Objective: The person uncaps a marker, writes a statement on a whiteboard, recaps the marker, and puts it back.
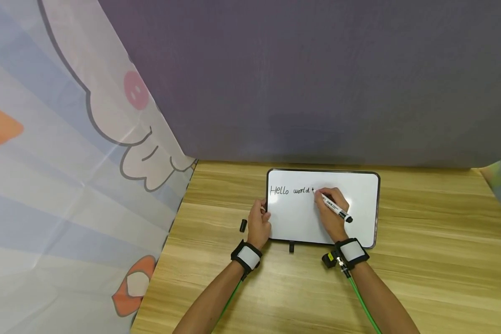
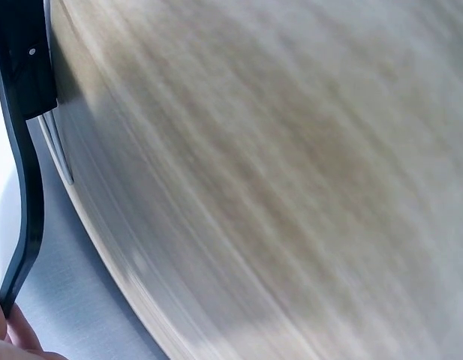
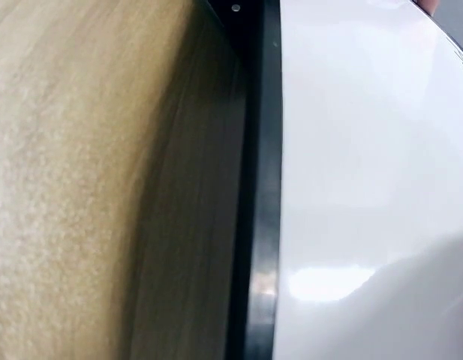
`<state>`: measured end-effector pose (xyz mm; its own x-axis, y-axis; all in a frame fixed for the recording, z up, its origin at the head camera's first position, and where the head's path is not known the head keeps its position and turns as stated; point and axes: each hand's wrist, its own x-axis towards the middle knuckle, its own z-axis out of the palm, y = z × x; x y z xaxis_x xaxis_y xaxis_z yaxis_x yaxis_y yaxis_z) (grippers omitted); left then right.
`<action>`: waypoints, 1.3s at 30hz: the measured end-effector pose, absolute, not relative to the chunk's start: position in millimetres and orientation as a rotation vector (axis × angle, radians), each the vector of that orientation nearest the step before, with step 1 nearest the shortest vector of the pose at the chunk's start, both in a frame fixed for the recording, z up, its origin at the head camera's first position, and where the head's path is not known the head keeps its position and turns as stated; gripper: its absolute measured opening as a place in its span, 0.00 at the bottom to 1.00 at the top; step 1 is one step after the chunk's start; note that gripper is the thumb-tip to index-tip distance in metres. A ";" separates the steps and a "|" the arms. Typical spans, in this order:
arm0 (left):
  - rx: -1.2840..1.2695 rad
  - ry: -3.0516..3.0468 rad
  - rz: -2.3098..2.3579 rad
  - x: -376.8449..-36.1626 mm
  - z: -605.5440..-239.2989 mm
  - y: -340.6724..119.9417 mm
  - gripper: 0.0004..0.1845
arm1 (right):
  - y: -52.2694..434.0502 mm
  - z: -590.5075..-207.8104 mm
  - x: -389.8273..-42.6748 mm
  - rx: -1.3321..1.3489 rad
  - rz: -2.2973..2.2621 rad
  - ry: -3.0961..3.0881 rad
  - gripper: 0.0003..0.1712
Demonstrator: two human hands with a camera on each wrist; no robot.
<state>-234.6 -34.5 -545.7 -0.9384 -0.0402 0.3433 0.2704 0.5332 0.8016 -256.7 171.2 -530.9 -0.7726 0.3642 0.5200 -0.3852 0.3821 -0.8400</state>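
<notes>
Overhead, a plain purple-grey backdrop cloth [image 1: 317,79] behind; to the left, a pale cartoon-printed curtain [image 1: 67,162]. Below, a light wood-grain table [image 1: 421,260], carrying a white rectangular whiteboard with a dark rim [image 1: 359,190], flat near the far edge, lettered "Hello world". Right hand [image 1: 331,215] on the board, fingers clamped round a white marker pen with a black end [image 1: 337,209]. Left hand [image 1: 259,225] holding the board's left rim, fingers curled. Just beside, a small black cap [image 1: 243,226].
</notes>
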 end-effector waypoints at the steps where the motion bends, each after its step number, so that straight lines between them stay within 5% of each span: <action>1: -0.192 -2.459 -1.364 -234.5 -545.1 -34.5 0.20 | 171.1 -530.4 -256.7 0.016 1.446 -1.981 0.03; 39: -0.183 -2.454 -1.382 -233.8 -545.5 -34.1 0.19 | 160.5 -504.3 -241.2 -0.010 1.468 -2.012 0.02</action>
<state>-233.8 -34.1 -545.5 -0.9413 -0.0440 0.3346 0.2633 0.5243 0.8098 -241.2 160.5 -504.3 -0.7952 0.3633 0.4855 -0.3514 0.3764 -0.8572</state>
